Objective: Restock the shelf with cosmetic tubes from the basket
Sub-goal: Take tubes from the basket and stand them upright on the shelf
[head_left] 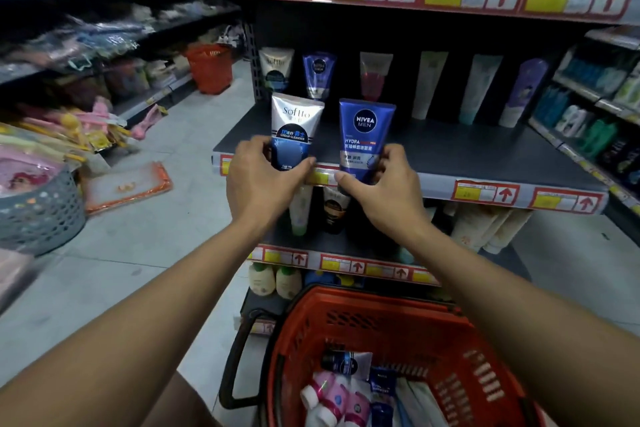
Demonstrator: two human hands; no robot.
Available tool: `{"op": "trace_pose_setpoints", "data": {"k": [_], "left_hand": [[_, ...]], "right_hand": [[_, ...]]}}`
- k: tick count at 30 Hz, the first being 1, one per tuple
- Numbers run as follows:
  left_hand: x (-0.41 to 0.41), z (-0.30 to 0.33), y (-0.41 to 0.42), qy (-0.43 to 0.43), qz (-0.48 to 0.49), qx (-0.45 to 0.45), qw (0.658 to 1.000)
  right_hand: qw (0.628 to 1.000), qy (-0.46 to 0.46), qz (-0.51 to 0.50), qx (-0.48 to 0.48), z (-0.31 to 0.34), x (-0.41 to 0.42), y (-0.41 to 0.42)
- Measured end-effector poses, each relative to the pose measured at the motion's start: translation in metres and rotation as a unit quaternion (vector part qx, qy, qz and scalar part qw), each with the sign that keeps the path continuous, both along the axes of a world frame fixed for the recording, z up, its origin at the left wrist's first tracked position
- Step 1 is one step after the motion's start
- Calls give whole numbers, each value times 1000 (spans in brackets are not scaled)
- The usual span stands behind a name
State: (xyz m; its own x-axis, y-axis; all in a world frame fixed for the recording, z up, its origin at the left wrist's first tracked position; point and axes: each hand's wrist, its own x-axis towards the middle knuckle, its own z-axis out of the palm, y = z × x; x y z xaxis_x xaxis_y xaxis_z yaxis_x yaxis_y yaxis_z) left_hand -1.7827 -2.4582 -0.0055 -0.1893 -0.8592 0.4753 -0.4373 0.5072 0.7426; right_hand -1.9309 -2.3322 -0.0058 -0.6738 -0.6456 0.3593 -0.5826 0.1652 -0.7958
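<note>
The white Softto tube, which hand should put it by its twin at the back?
Left. The left hand already holds the white Softto tube, below its twin; the right hand holds the Nivea tube.

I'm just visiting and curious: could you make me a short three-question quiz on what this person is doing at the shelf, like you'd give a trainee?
1. True or false: the left hand holds the blue Nivea Men tube.
2. Which matching tube stands at the back of the shelf behind the white Softto tube? A) a mint-green one B) another Softto tube C) a purple one
3. Fill in: the spare tubes wait in the red ____ below the arms.

Key
1. False; the right hand holds it, and the left hand holds the Softto tube.
2. B
3. basket
</note>
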Motion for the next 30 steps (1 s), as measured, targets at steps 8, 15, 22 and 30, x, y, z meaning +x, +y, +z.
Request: {"op": "trace_pose_setpoints", "data": {"k": [8, 15, 22, 30], "left_hand": [[-15, 25, -49, -2, 22, -18, 1000], [-28, 24, -80, -39, 21, 15, 999], [-30, 12, -90, -67, 2, 13, 998], [-34, 23, -124, -146, 22, 56, 987]], "right_hand": [[1000, 17, -19, 1, 15, -12, -60], [996, 39, -77, 22, 13, -22, -96], [983, 106, -105, 107, 9, -26, -103], [972, 49, -71, 219, 26, -40, -126]]}}
